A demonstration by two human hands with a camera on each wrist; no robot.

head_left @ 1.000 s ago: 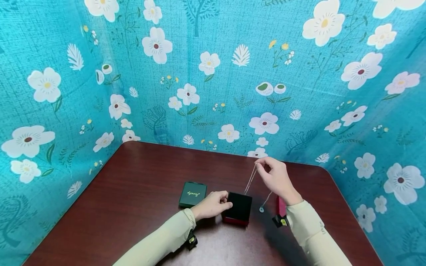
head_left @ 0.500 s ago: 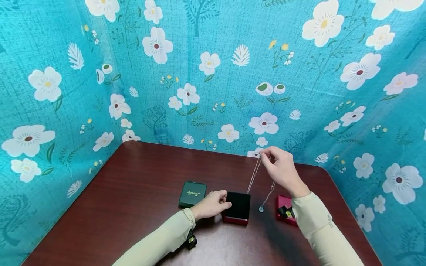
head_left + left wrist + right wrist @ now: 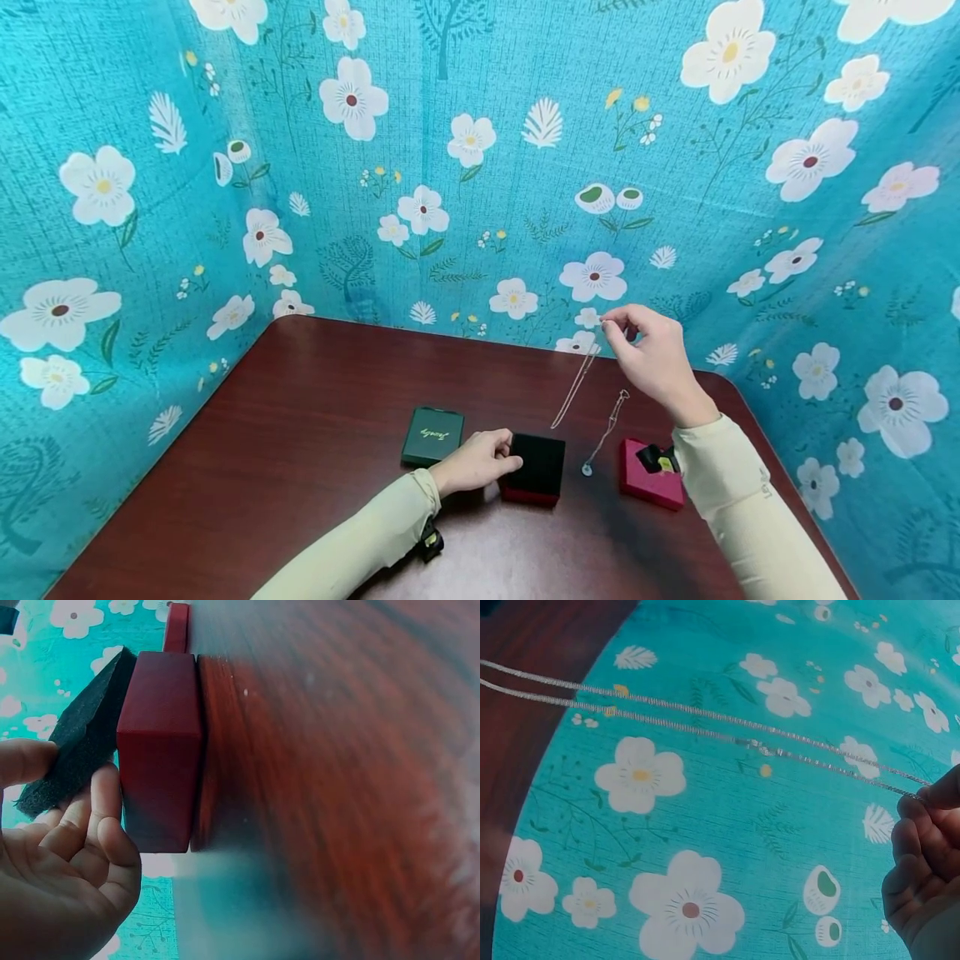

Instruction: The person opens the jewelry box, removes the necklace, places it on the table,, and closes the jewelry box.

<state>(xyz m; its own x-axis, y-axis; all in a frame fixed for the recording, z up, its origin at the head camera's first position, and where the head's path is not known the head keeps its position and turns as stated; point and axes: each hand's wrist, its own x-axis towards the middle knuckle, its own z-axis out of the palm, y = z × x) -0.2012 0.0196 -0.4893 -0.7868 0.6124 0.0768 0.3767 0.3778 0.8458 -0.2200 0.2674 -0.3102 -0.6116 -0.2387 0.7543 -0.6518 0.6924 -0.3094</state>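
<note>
In the head view my left hand (image 3: 477,460) is at the left side of a small red box (image 3: 529,498). Its thumb and fingers pinch a black foam pad (image 3: 84,731), which tilts up out of the box in the left wrist view. My right hand (image 3: 651,357) is raised at the back right, pinching a thin silver chain necklace (image 3: 705,714) by thumb and finger. The doubled chain slants down to the left, and its lower loop ends just behind the box in the head view. A clasp shows on one strand in the right wrist view.
A second necklace with a round pendant (image 3: 587,470) lies right of the box. Beyond it is a red lid-like piece (image 3: 649,490), partly behind the wrist camera. A dark green box (image 3: 432,435) with gold lettering stands left. Flowered cloth (image 3: 465,208) hangs behind the table (image 3: 337,392).
My right hand has moved up and to the right, drawing the chain higher until its lower end shows apart from the box. The left hand has stayed put with the foam pad.
</note>
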